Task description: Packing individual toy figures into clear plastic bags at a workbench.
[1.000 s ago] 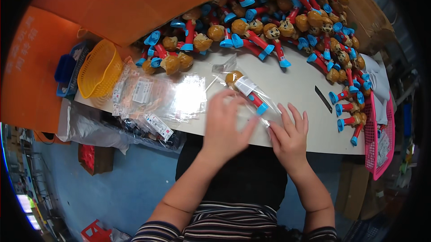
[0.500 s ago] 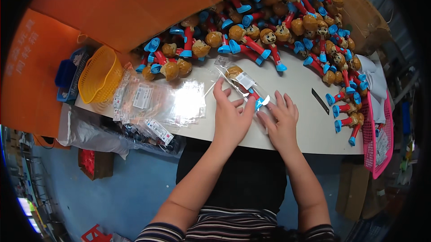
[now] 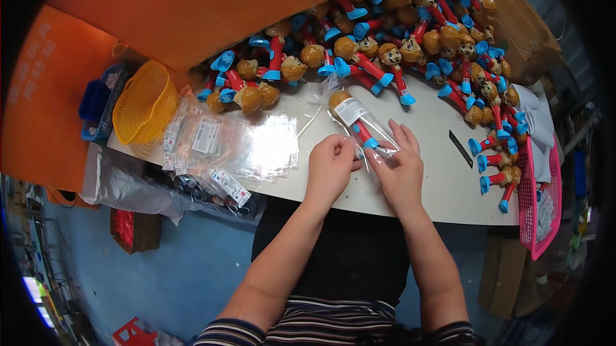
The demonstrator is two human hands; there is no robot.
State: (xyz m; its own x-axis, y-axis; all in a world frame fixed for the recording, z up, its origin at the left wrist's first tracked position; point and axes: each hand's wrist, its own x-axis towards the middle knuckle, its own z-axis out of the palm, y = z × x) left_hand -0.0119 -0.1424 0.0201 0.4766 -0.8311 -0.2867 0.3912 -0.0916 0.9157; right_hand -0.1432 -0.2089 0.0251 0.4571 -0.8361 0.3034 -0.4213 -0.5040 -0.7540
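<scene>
A toy figure (image 3: 364, 133) with a brown head, red body and blue base lies inside a clear plastic bag (image 3: 378, 126) with a white label. Its head points away from me and slightly left. My right hand (image 3: 403, 176) grips the bag's right side beside the blue base, thumb on top. At the bag's near left edge, my left hand (image 3: 328, 169) is closed in a pinch on the film; its fingertips are partly hidden. Left of this hand lies a pile of flat clear bags (image 3: 224, 141) with labels.
A big heap of the same figures (image 3: 378, 57) spills from a cardboard box across the table's far side. A yellow basket (image 3: 144, 105) and blue trays (image 3: 96, 112) stand left. At right are a dark flat strip (image 3: 460, 148) and a pink basket (image 3: 527, 198).
My left hand has drawn back toward me, its spread fingers closing into a pinch. My right hand has closed on the bag, and the bagged figure shows more fully.
</scene>
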